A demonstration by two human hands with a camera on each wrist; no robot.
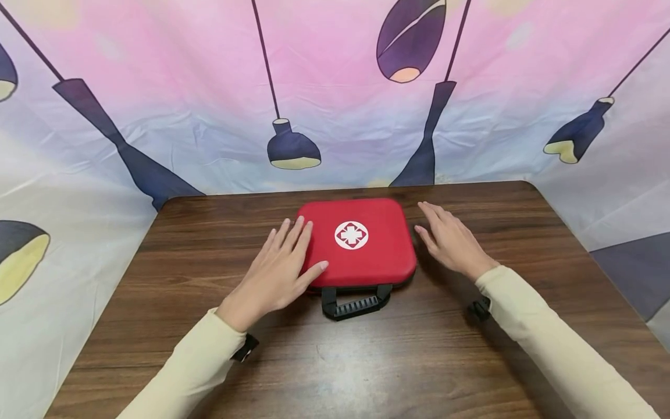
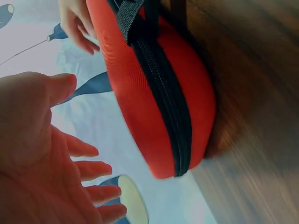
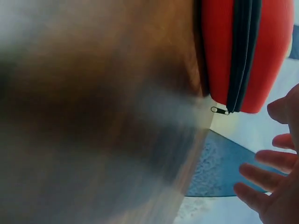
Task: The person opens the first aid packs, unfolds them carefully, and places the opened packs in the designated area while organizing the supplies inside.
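A red first aid case (image 1: 377, 262) with a white cross emblem (image 1: 351, 235) lies flat on the wooden table. Its black handle (image 1: 356, 306) faces the near side. Over the case's left edge hovers my left hand (image 1: 274, 273), fingers straight and thumb spread; the left wrist view shows a gap between them. To the right of the case, my right hand (image 1: 452, 241) is held in the air with its fingers extended, holding nothing. A black zipper (image 2: 163, 93) runs round the case's side and looks closed where visible. The zipper pull (image 3: 219, 110) hangs at a far corner.
The dark wood table (image 1: 345, 366) reaches back to a hanging cloth (image 1: 209, 116) printed with lamps. The case sits toward the table's far edge. Black straps (image 1: 245, 347) show at both wrists.
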